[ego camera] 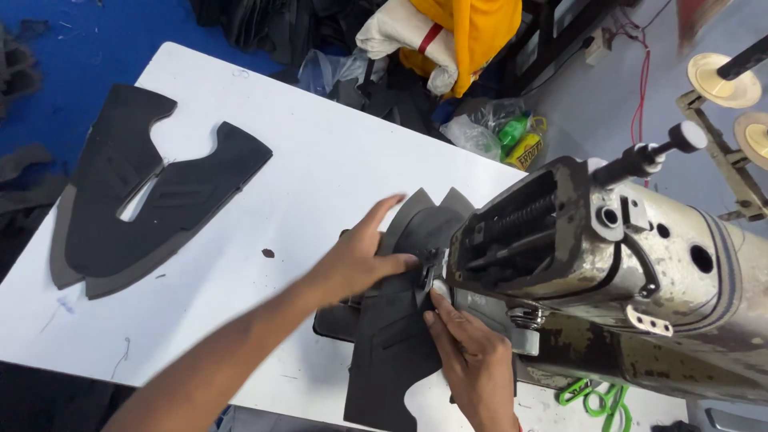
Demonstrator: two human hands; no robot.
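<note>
**Black upper fed under the sewing head**

The white tabletop (304,160) carries a worn industrial sewing machine (608,264) at right and a stack of black cut pieces (144,192) at left. Under the machine head lies the black shoe upper piece (396,336), its long axis running from near edge toward the far side, its notched end pointing at the person. The left hand (360,260) lies flat, grip released, pressing the piece. The right hand (472,360) pinches its edge beside the presser foot (428,276). Feeding likely goes best with fingers clear of the needle and the piece flat.
</note>
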